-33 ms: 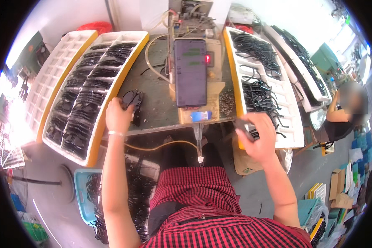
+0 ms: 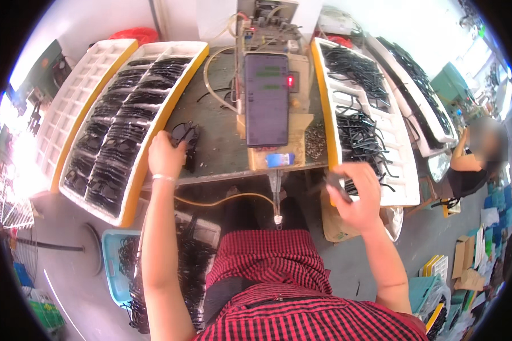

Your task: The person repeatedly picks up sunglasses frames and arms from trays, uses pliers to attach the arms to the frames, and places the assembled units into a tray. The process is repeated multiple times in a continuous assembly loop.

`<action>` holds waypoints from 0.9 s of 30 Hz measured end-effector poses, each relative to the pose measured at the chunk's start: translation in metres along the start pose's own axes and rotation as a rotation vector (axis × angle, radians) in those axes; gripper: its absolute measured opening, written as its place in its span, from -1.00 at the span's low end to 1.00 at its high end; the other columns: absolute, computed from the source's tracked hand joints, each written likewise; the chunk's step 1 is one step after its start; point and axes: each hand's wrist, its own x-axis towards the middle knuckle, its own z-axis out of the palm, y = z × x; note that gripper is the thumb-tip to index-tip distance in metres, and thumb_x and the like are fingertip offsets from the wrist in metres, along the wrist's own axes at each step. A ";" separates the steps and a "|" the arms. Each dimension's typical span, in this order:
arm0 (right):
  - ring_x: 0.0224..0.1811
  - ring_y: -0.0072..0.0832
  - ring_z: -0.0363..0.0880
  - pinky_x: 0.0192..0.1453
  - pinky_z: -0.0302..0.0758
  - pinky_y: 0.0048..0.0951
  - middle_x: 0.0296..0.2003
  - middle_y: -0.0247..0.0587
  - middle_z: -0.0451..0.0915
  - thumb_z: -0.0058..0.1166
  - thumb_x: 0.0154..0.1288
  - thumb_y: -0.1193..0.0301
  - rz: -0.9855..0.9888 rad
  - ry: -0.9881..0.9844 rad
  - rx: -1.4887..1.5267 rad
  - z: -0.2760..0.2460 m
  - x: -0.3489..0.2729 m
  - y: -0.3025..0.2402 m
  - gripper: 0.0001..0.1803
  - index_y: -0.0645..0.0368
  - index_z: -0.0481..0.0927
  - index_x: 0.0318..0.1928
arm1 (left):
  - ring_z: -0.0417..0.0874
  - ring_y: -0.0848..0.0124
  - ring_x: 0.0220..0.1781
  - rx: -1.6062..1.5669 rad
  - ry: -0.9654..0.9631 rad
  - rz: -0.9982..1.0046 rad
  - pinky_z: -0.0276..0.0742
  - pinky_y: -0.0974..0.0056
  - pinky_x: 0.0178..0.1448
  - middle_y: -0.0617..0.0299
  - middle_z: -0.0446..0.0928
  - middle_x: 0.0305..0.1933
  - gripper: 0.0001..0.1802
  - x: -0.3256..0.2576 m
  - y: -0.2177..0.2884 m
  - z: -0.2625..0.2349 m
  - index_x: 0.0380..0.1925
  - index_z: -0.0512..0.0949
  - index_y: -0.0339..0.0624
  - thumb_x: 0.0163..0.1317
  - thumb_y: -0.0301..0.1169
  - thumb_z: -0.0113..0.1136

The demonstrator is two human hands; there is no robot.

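Left hand (image 2: 166,154) is clamped on a black eyeglass frame (image 2: 186,136) left of the bench machine (image 2: 270,85). Right hand (image 2: 355,196) pinches a small dark part (image 2: 331,182) past the bench edge, right of that machine, so a loose pinch could drop it onto the floor.

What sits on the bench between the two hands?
In the head view, a machine with a dark panel stands between the left hand and right hand.

Left hand (image 2: 166,154) touches black glasses frames (image 2: 186,136) on the desk (image 2: 216,148); right hand (image 2: 355,196) grasps a dark part (image 2: 331,181).
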 end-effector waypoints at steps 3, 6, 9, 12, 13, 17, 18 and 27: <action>-0.29 -0.17 0.53 -0.17 0.45 -0.28 -0.34 -0.14 0.57 0.31 -0.08 0.52 0.073 -0.041 0.026 -0.005 -0.026 -0.009 -0.67 0.18 0.56 -0.21 | 0.61 0.04 -0.11 0.145 -0.020 -0.063 0.54 0.03 -0.05 0.02 0.59 -0.21 -0.62 0.000 0.007 0.012 -0.30 0.52 -0.19 0.07 -0.14 0.38; -0.30 -0.25 0.55 -0.17 0.46 -0.34 -0.33 -0.17 0.58 0.31 -0.02 0.52 0.335 0.012 0.147 -0.003 -0.062 -0.018 -0.68 0.21 0.55 -0.19 | 0.59 0.09 -0.10 0.282 0.025 -0.052 0.53 0.03 -0.08 0.08 0.56 -0.20 -0.55 -0.012 0.008 0.023 -0.32 0.54 -0.18 0.11 0.01 0.31; -0.28 -0.34 0.57 -0.14 0.47 -0.41 -0.31 -0.18 0.59 0.30 0.04 0.52 0.485 0.117 0.239 0.014 -0.095 -0.024 -0.67 0.23 0.53 -0.16 | 0.54 0.13 -0.06 0.373 0.090 -0.025 0.49 0.04 -0.08 0.13 0.52 -0.21 -0.48 -0.024 0.012 0.028 -0.35 0.54 -0.18 0.14 0.12 0.23; -0.22 -0.43 0.57 -0.09 0.49 -0.44 -0.23 -0.20 0.62 0.31 0.06 0.52 0.589 0.148 0.306 0.026 -0.118 -0.028 -0.61 0.27 0.51 -0.06 | 0.55 0.12 0.04 0.268 0.227 0.047 0.48 0.04 0.01 0.11 0.56 -0.04 -0.42 -0.037 0.012 0.026 -0.13 0.59 -0.18 0.16 0.12 0.21; -0.21 -0.44 0.57 -0.08 0.49 -0.44 -0.22 -0.20 0.62 0.31 0.06 0.53 0.624 0.156 0.327 0.029 -0.123 -0.028 -0.59 0.27 0.51 -0.05 | 0.56 0.10 0.04 0.175 0.309 0.149 0.48 0.07 0.04 0.07 0.57 0.02 -0.54 -0.044 0.009 0.017 -0.06 0.58 -0.21 0.21 -0.08 0.25; -0.16 -0.49 0.47 0.01 0.39 -0.44 -0.18 -0.23 0.56 0.20 0.18 0.53 0.668 0.057 0.212 0.005 -0.139 -0.024 -0.63 0.31 0.49 0.01 | 0.59 0.08 -0.26 -0.092 0.501 0.450 0.50 0.14 -0.10 0.05 0.62 -0.26 -0.79 -0.126 -0.019 -0.080 -0.21 0.60 -0.27 0.12 -0.65 0.18; -0.17 -0.50 0.44 0.00 0.38 -0.46 -0.18 -0.25 0.55 0.15 0.20 0.58 0.717 0.134 0.277 0.003 -0.141 -0.027 -0.66 0.32 0.48 0.01 | 0.59 0.10 -0.26 -0.090 0.455 0.379 0.50 0.14 -0.10 0.05 0.61 -0.26 -0.80 -0.146 -0.032 -0.086 -0.22 0.60 -0.27 0.12 -0.64 0.19; -0.24 -0.63 0.41 -0.13 0.36 -0.60 -0.28 -0.38 0.47 0.15 0.22 0.57 0.885 0.034 0.549 0.024 -0.118 -0.040 -0.69 0.24 0.49 -0.01 | 0.61 0.07 -0.15 0.138 -0.118 -0.266 0.55 0.08 -0.07 0.07 0.60 -0.24 -0.83 -0.310 -0.187 0.019 -0.28 0.60 -0.18 0.13 -0.40 0.26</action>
